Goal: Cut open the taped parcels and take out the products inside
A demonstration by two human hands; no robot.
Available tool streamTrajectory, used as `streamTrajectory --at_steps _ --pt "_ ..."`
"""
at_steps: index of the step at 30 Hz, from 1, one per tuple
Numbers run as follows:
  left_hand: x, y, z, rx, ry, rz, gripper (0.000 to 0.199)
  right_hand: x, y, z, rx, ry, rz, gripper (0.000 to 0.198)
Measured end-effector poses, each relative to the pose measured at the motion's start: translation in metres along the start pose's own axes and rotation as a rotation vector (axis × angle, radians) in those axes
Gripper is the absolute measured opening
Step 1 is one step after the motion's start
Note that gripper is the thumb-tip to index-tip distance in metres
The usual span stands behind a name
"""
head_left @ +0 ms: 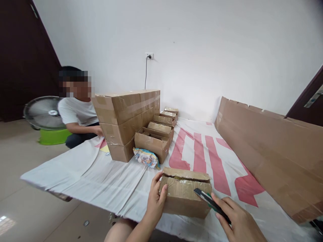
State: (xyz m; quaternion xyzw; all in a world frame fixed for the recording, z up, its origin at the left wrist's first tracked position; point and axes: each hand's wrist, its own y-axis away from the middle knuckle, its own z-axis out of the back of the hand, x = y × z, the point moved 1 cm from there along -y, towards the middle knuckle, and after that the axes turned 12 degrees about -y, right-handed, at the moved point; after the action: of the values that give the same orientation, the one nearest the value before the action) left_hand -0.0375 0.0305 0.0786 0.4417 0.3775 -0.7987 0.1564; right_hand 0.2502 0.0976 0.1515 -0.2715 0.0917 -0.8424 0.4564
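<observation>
A small taped cardboard box (185, 203) sits at the near edge of the cloth-covered table, its far top flap partly raised along a slit. My left hand (156, 198) grips the box's left end, thumb on top and fingers behind. In my right hand (236, 216) is a box cutter (213, 203) with a dark body and some green on it. Its tip points left over the right part of the box top; whether it touches the cardboard I cannot tell. A colourful printed packet (146, 158) lies beyond my left hand.
Stacked sealed cartons (126, 111) stand back left, with a row of opened boxes (151, 143) beside them. A large cardboard sheet (267, 151) leans along the right side. Another person (78, 112) crouches at the left, near a fan (47, 112) and a green basin (54, 136).
</observation>
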Motion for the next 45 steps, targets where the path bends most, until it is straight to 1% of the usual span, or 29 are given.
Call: streamTrajectory --at_steps 6,11,18,24,26,28,29,33,34,36,39,41,43,45 --pt "0.001 -0.001 0.0 0.023 0.0 -0.008 0.037 0.003 -0.001 -0.01 -0.012 -0.074 -0.006 0.044" --pt "0.001 -0.002 0.002 0.034 0.003 -0.002 0.037 0.008 -0.002 -0.014 -0.044 -0.062 0.032 0.044" --pt "0.003 -0.002 0.001 0.021 0.0 -0.004 0.037 0.008 -0.004 -0.016 -0.106 0.037 0.153 0.047" --pt "0.006 -0.001 -0.002 0.001 -0.017 -0.01 0.036 0.005 -0.001 -0.016 -0.206 0.172 0.309 0.047" --pt "0.007 -0.001 -0.002 -0.001 -0.029 -0.019 0.035 0.003 0.0 -0.016 -0.218 0.171 0.327 0.048" --pt "0.007 -0.001 -0.002 0.001 -0.042 -0.031 0.035 0.001 0.001 -0.016 -0.199 0.096 0.275 0.046" --pt "0.007 -0.001 -0.002 0.002 -0.047 -0.037 0.034 0.001 0.002 -0.016 -0.169 0.027 0.217 0.045" --pt "0.006 -0.001 -0.001 -0.006 -0.057 -0.051 0.033 -0.001 0.002 -0.018 0.044 -0.317 -0.137 0.044" --pt "0.006 -0.001 -0.001 -0.008 -0.057 -0.053 0.033 0.0 0.001 -0.019 0.086 -0.4 -0.214 0.044" --pt "0.005 -0.001 -0.001 -0.002 -0.058 -0.057 0.032 0.002 0.0 -0.023 0.142 -0.575 -0.319 0.047" --pt "0.005 -0.001 0.0 0.005 -0.056 -0.061 0.032 0.007 -0.001 -0.031 0.144 -0.81 -0.393 0.052" --pt "0.005 -0.001 0.0 0.01 -0.056 -0.064 0.032 0.009 -0.001 -0.035 0.106 -0.892 -0.429 0.053" --pt "0.005 -0.001 0.0 0.016 -0.058 -0.072 0.032 0.009 0.0 -0.036 0.087 -0.919 -0.453 0.054" --pt "0.004 -0.001 0.001 0.02 -0.062 -0.082 0.032 0.009 0.001 -0.031 0.111 -0.871 -0.467 0.054"
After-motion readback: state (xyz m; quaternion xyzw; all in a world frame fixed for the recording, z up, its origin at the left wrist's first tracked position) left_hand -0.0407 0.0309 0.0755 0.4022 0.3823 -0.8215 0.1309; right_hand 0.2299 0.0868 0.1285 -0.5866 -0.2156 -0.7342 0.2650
